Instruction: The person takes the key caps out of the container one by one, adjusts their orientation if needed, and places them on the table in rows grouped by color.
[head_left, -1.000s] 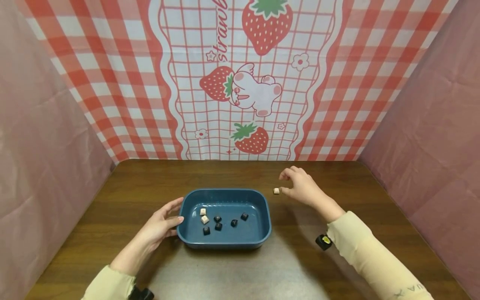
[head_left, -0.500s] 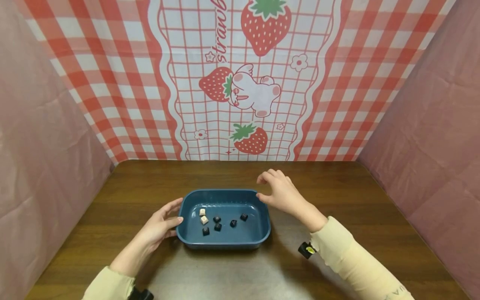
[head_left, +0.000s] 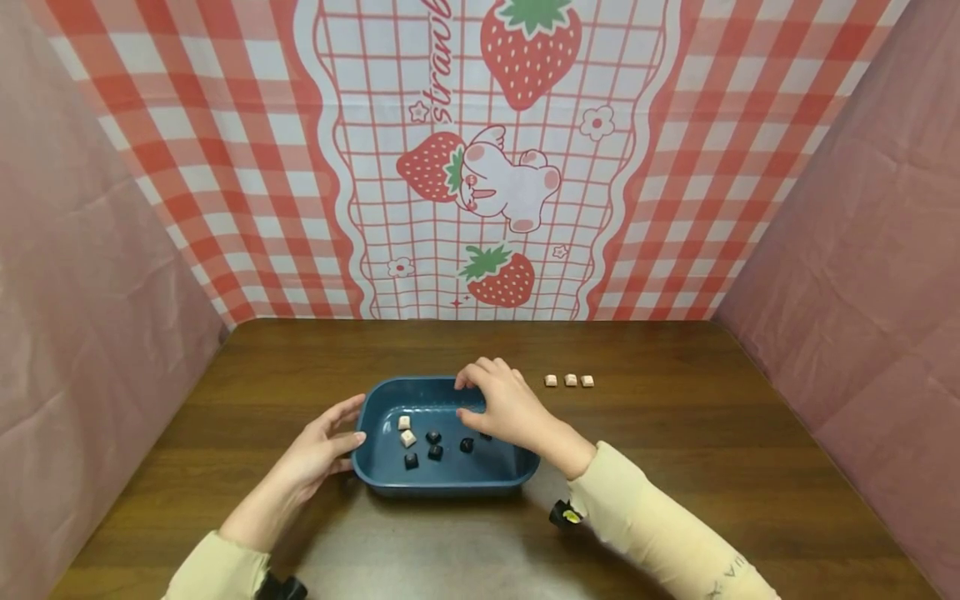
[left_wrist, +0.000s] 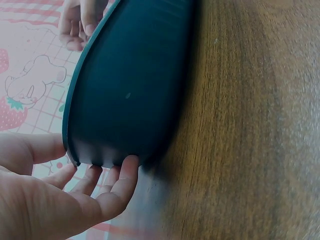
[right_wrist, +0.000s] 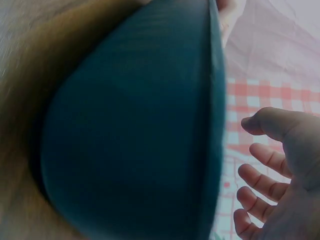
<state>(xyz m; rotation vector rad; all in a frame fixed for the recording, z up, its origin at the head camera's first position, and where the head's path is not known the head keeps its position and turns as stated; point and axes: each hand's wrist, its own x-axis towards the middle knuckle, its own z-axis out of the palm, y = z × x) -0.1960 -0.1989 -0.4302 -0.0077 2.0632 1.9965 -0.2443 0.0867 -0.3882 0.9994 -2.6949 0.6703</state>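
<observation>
A blue rectangular plastic bin point(head_left: 450, 479) stands on the table. My left hand point(head_left: 321, 450) holds its left end, thumb at the rim and fingers against the outer wall, as the left wrist view also shows. Inside lie two white keycaps point(head_left: 407, 438) and several black keycaps point(head_left: 435, 452); one at the right is partly hidden by my right hand point(head_left: 504, 404). That hand hovers over the bin's right part, thumb and fingers apart, with nothing seen between them. In the right wrist view its fingers point(right_wrist: 262, 182) are spread and loosely bent, beyond the bin wall.
Three white keycaps point(head_left: 571, 380) lie in a row on the wooden table point(head_left: 675, 392), behind and right of the bin. A strawberry-print checked cloth point(head_left: 487, 192) hangs at the back. Pink cloth point(head_left: 840, 250) hangs on both sides.
My right hand has moved left from beside the white keycaps to over the bin, uncovering the row of three. My left hand and the bin have stayed put.
</observation>
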